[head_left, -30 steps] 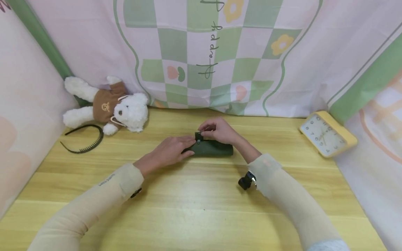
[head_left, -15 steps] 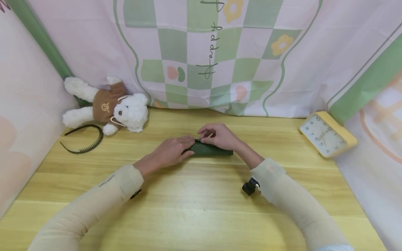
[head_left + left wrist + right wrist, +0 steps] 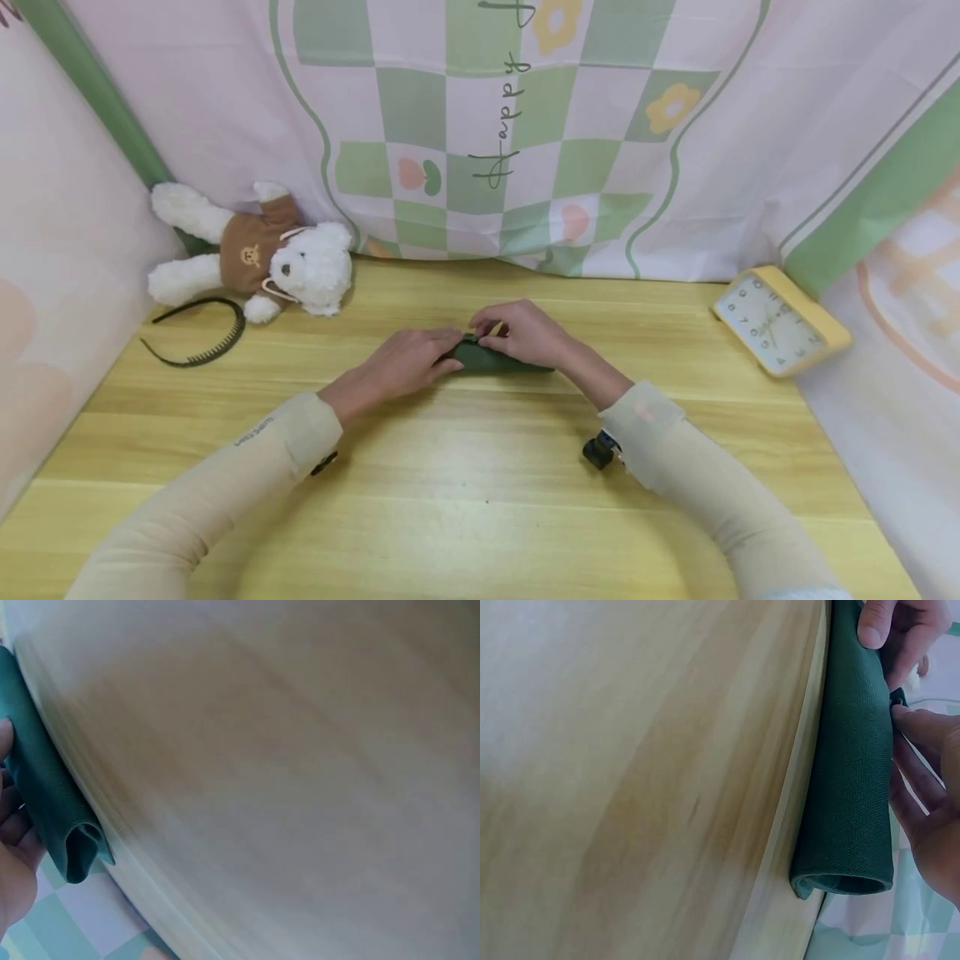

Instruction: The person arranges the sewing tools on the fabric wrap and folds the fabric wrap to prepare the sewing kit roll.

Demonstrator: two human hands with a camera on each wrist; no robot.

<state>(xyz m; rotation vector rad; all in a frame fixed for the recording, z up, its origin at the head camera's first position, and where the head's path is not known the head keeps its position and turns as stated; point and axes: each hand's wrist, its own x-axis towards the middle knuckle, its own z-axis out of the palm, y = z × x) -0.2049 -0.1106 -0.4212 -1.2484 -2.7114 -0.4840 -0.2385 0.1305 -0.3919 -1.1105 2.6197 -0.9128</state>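
A dark green rolled-up fabric case point(image 3: 495, 362) lies across the middle of the table. In the head view my left hand point(image 3: 408, 358) holds its left part. The right wrist view shows the left thumb on the near side of the roll and the fingers behind it. My right hand point(image 3: 521, 333) is at the far side, pinching a small dark strap tab point(image 3: 898, 697) between thumb and fingers. The tab's fastening is mostly hidden by the hands. The hollow right end of the roll point(image 3: 847, 825) shows in the right wrist view.
A white plush dog point(image 3: 311, 271) in a brown top lies at the back left. In front of it is a black toothed headband point(image 3: 238, 329). A yellow clock point(image 3: 832, 333) stands at the back right. A patterned curtain point(image 3: 480, 125) hangs behind the wooden table point(image 3: 465, 492).
My right hand has come down and slightly toward me with the strap tab, which stood up above the roll and now lies against it. The left hand has stayed in place.
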